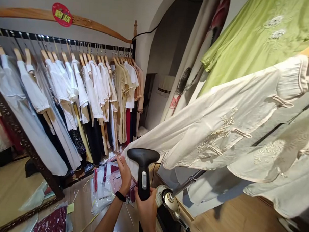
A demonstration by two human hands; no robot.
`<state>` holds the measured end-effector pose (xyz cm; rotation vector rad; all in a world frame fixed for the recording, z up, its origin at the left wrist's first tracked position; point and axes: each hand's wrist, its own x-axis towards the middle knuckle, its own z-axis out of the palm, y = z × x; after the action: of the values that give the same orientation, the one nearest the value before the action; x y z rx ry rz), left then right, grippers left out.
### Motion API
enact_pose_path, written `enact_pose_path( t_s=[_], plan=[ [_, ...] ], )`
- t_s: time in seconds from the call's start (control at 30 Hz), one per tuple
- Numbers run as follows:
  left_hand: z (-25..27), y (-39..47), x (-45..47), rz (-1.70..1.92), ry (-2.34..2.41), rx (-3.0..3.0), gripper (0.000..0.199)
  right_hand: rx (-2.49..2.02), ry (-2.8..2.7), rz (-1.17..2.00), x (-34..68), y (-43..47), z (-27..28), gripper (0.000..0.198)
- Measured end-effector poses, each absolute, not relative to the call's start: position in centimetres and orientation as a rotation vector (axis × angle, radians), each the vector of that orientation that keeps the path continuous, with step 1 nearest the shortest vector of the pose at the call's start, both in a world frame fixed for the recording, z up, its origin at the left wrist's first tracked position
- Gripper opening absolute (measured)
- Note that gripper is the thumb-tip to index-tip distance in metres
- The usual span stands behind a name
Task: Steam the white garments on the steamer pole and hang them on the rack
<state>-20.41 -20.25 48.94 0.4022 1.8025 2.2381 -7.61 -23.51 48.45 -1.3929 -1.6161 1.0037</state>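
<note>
My right hand is wrapped round the handle of a black garment steamer head with a silver button. Its wide nozzle stands upright in front of a cream blouse, over the lower end of the sleeve. My left hand, with a black band on its wrist, grips the sleeve's end and draws the sleeve out taut to the lower left. The fingertips are partly hidden behind the cloth. Gold embroidery and knotted loop fastenings run down the blouse front, which hangs open on the right.
A metal pole rises from the steamer base at lower right. Behind the blouse hangs a green garment. A full clothes rail lines the left wall. Plastic-wrapped garments lie on the floor beside a framed mirror.
</note>
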Motion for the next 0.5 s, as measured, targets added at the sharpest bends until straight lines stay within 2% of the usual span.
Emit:
enact_pose_path(
  t_s=[0.17,0.37,0.5],
  plan=[
    [49.1,-20.4,-21.3,2.148,1.743,0.473,0.037,-1.438,-1.539,0.905,-10.0,-22.3,52.2,0.042],
    [48.8,-20.6,-22.6,2.034,1.729,0.577,0.041,-1.53,-1.456,0.63,-9.4,-18.3,58.9,0.058],
    [48.1,-20.5,-22.9,1.968,1.742,0.622,0.045,-1.557,-1.376,0.504,-9.3,-17.0,60.6,0.063]
  ],
)
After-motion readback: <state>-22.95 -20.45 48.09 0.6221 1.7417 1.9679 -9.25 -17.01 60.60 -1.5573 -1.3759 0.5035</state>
